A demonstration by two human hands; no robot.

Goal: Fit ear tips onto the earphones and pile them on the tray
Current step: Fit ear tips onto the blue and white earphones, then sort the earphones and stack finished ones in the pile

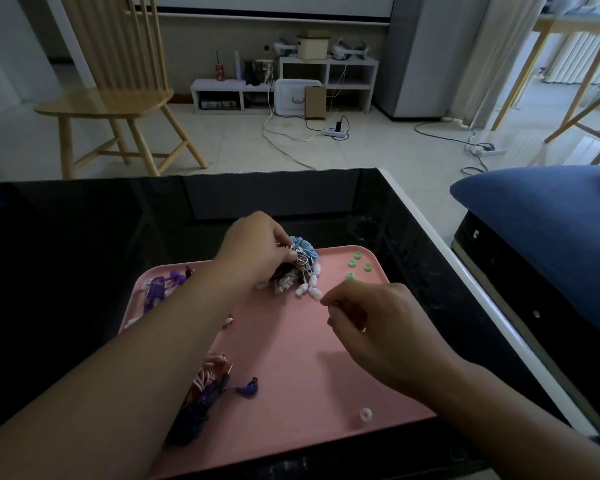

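Mid-task, I'd say, nowhere near finished. My left hand (257, 251) is at the far edge of the pink tray (291, 358), its fingers curled round a bundle of white earphones (300, 271); a string of white buds with tips on hangs from that bundle down toward the tray middle. A blue bundle (303, 247) sits just behind it, touching the tray's far rim.

My right hand (368, 323) hovers over the tray's right half, thumb and forefinger pinched together. I cannot tell whether a tip is between them; too small to see.

Looks done: the white buds, as far as I can make out. Purple earphones (160, 285) lie at the tray's far-left corner, and a pink-and-dark tangle (205, 386) near the left edge with one blue bud (248, 389) poking out; whether these carry tips I cannot tell.

Still left: four green ear tips (357, 265) loose at the far-right corner, and one clear tip (365, 414) near the tray's near-right corner. So at least five tips unfitted. Piling is only partial, the bundles lying well apart across the tray on the black tabletop (84, 237).
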